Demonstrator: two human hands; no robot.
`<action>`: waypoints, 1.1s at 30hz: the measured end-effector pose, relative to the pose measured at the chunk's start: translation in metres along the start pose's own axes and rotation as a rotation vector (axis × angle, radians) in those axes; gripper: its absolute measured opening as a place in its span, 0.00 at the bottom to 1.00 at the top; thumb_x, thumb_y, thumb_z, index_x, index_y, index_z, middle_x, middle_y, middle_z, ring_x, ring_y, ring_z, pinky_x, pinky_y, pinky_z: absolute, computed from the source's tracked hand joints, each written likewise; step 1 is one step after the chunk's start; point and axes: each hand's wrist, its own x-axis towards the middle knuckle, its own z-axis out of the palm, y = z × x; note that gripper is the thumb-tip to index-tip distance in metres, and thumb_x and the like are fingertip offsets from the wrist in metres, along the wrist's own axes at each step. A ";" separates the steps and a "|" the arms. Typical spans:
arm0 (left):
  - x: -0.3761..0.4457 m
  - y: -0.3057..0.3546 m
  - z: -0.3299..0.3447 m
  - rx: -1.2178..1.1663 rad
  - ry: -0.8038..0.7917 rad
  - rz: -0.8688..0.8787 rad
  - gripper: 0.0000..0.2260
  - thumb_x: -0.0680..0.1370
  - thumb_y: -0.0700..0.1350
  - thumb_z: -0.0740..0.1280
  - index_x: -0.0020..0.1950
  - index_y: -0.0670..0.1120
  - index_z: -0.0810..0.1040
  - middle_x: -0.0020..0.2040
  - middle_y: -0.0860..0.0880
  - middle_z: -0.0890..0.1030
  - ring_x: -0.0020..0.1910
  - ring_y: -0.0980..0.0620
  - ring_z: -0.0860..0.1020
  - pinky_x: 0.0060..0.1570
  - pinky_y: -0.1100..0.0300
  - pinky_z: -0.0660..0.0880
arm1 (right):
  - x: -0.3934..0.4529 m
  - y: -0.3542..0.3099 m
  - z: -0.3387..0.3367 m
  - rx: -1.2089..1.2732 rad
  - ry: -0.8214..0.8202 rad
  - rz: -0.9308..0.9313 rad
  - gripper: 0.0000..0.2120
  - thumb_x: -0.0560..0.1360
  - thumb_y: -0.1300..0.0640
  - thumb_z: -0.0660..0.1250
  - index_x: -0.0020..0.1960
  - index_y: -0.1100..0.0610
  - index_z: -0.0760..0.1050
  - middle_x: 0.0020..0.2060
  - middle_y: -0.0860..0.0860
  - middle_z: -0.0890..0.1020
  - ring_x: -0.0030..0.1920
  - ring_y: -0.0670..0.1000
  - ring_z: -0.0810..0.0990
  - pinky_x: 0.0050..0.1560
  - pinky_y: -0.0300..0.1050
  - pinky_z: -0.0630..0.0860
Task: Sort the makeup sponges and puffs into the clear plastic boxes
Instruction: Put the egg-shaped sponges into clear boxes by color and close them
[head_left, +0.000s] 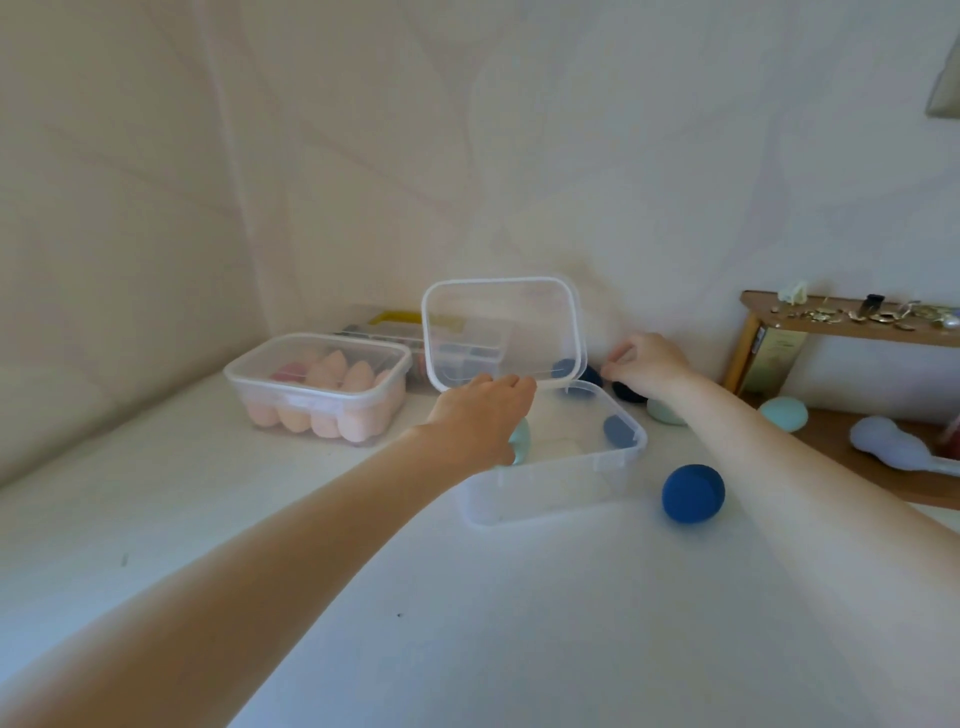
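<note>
Left hand (480, 415) grips the lid (501, 332) upright over the open clear box (558, 457), right hand (644, 364) pinches a dark puff (628, 391) behind it — risk: lid slips and drops shut, or box gets nudged into the loose blue sponge (692, 492).

The left hand (483, 415) holds a clear lid (501, 332) upright over an open box (618, 452); the right hand (647, 366) pinches a dark puff (628, 391).

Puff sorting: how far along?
Done: closed box holds pink sponges. In hand: left hand holds the lid up over the open box; right hand reaches the dark puffs. Left: blue puff, mint puffs.
</note>
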 end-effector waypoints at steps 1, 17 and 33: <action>0.000 0.000 0.000 -0.001 -0.001 0.003 0.19 0.73 0.41 0.67 0.62 0.43 0.66 0.60 0.47 0.73 0.59 0.45 0.71 0.48 0.56 0.68 | 0.002 0.001 0.000 -0.028 -0.030 -0.002 0.16 0.76 0.62 0.63 0.63 0.59 0.72 0.63 0.57 0.75 0.62 0.58 0.74 0.55 0.45 0.70; 0.007 -0.018 0.009 -0.128 0.015 0.036 0.18 0.72 0.42 0.68 0.59 0.45 0.67 0.57 0.50 0.74 0.47 0.52 0.64 0.44 0.58 0.66 | 0.026 -0.008 0.024 0.067 -0.275 -0.082 0.18 0.69 0.57 0.73 0.54 0.58 0.70 0.49 0.52 0.77 0.48 0.54 0.76 0.43 0.45 0.74; 0.001 -0.013 0.003 -0.163 0.001 0.043 0.21 0.72 0.38 0.68 0.62 0.44 0.66 0.61 0.47 0.73 0.58 0.46 0.71 0.47 0.60 0.66 | -0.053 -0.060 -0.014 -0.352 -0.554 -0.227 0.20 0.69 0.61 0.73 0.59 0.56 0.72 0.35 0.51 0.79 0.31 0.46 0.76 0.32 0.37 0.72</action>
